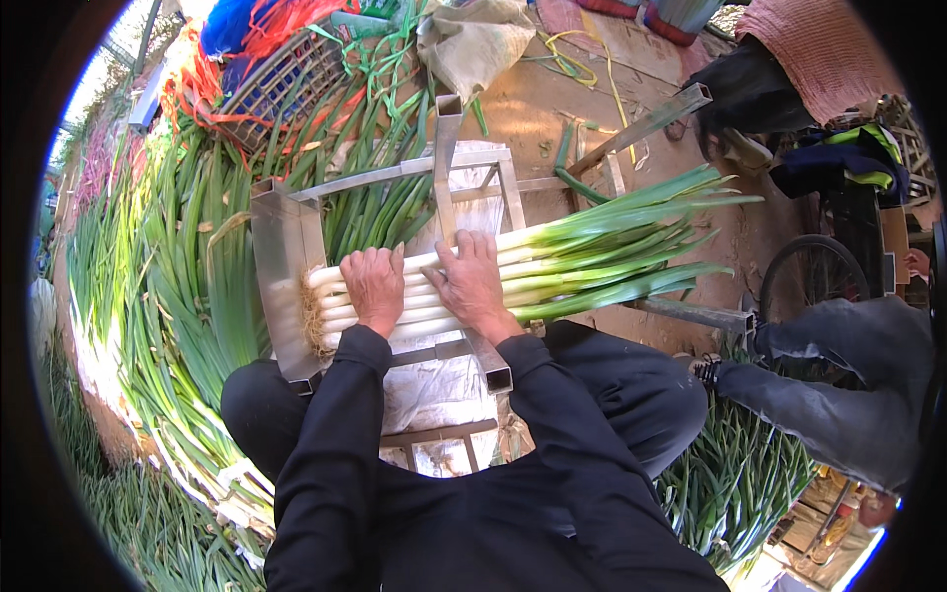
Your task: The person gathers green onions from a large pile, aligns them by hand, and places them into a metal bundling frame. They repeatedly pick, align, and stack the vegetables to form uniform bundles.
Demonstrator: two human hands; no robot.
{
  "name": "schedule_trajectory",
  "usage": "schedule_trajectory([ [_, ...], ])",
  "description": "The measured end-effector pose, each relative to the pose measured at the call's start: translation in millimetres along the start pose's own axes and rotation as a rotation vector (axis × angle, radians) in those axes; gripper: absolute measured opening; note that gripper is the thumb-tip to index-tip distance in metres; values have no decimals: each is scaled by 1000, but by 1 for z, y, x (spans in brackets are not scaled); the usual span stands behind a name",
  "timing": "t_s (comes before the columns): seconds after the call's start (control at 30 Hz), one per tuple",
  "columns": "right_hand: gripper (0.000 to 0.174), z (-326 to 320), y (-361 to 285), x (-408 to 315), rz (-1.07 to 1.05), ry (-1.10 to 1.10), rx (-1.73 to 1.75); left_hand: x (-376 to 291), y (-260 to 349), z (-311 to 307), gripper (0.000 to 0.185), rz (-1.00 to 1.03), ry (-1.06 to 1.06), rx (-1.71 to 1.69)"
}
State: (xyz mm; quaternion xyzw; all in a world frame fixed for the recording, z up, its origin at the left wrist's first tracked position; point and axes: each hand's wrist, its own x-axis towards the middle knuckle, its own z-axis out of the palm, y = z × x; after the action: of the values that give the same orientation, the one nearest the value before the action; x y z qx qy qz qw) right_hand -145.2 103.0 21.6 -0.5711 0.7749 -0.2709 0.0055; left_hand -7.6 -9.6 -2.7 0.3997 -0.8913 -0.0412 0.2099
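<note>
A row of long green onions [533, 270] lies across a square-tube metal frame [444, 163] in front of me. Their roots [317, 318] are on the left, near an upright metal plate [288, 281], and the leaves fan out to the right. My left hand [373, 287] is curled over the white stalks close to the roots. Farther along, my right hand [473, 281] grips the stalks from above, thumb and fingers around part of the row. The undersides of the stalks are hidden.
Heaps of green onions [200, 296] spread over the ground at my left. Behind the frame are a plastic crate [281, 89] with coloured ties, a woven sack [477, 44] and yellow cord [581, 66]. Another person's legs [821, 392] and a wheel [814, 274] are at right.
</note>
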Motion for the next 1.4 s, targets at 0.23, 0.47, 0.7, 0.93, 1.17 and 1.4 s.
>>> schedule_trajectory([
  [0.23, 39, -1, -7, -12, -42, 8, 90, -14, -2, -1, 27, -11, 43, -11],
  [0.47, 36, -4, 13, -8, -84, 86, 85, -4, 11, 10, 28, -72, -56, -8],
  [0.7, 16, 25, 19, -4, -183, 93, 282, 22, -14, -106, 35, 59, -426, -244],
  [0.93, 33, 12, 16, -10, -130, 75, 55, -39, -149, -279, 28, -321, 258, -214],
  [1.17, 33, 32, 31, -11, -196, 33, 1, -353, -265, -186, 35, -1142, -13, -235],
  [1.4, 31, 27, 51, -10, -191, 7, -30, -388, -258, -131, 35, -1149, 145, -54],
])
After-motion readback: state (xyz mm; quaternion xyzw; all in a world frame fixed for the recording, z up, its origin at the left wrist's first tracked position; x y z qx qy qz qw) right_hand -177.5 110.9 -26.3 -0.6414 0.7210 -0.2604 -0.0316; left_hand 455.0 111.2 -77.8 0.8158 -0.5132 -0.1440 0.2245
